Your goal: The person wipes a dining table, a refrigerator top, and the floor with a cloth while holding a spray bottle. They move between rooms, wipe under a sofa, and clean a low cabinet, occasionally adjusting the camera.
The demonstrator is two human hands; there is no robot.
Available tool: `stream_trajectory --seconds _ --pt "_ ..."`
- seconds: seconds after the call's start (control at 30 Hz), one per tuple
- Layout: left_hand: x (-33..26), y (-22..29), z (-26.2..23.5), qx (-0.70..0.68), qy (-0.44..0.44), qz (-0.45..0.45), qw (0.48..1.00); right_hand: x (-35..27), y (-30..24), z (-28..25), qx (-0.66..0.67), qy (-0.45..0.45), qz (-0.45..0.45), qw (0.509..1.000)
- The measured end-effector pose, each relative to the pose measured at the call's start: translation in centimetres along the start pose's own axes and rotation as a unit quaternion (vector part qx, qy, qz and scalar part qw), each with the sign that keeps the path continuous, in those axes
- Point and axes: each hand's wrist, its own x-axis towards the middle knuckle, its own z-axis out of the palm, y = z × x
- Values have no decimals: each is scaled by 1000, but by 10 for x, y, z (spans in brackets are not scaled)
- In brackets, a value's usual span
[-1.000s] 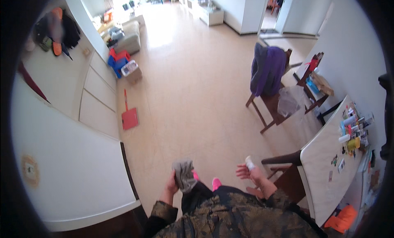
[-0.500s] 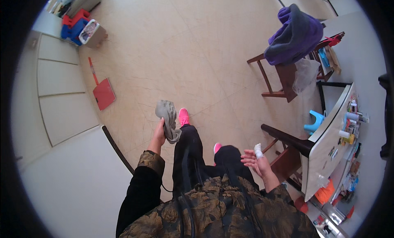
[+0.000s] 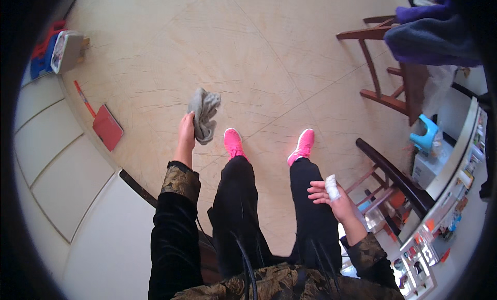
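Note:
A crumpled grey cloth (image 3: 205,115) hangs from my left hand (image 3: 187,130), held out ahead of my left leg above the floor. My fingers are mostly behind the cloth. On the right, my right hand (image 3: 334,199) is at thigh height with its fingers apart and holds nothing. White bandage (image 3: 332,187) wraps one of its digits. Both pink shoes (image 3: 302,144) show on the tiled floor (image 3: 248,67).
A red dustpan (image 3: 108,127) lies along the white cabinets (image 3: 49,160) at left. At right stand a dark wooden chair (image 3: 370,67) draped with a purple and grey garment (image 3: 432,36), a blue stool (image 3: 425,134) and a cluttered table (image 3: 466,139). A bin (image 3: 66,51) is far left.
I have stepped forward, so the chair, table and dustpan sit differently in view. My left hand with the cloth reaches farther ahead. Both shoes now show fully.

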Motion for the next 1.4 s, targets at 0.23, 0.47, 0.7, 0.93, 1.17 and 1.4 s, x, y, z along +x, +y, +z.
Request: stream_trajectory --seconds 0.23,0.47,0.7,0.93,1.17,1.4 --pt "157 -76 66 311 130 105 936 132 32 -74 -84 25 -63 994" --pt "219 -122 114 415 192 194 868 199 76 -163 -44 121 -9 992" --pt "269 -44 159 479 110 243 836 226 90 -184 -74 125 -16 989" --pt "207 -73 219 576 -11 309 757 230 91 -180 -44 113 -22 992" --pt "110 -169 270 604 -213 323 697 229 99 -169 -74 94 -24 993" --pt "51 -257 262 717 -350 395 455 231 104 -169 -91 90 -6 992"
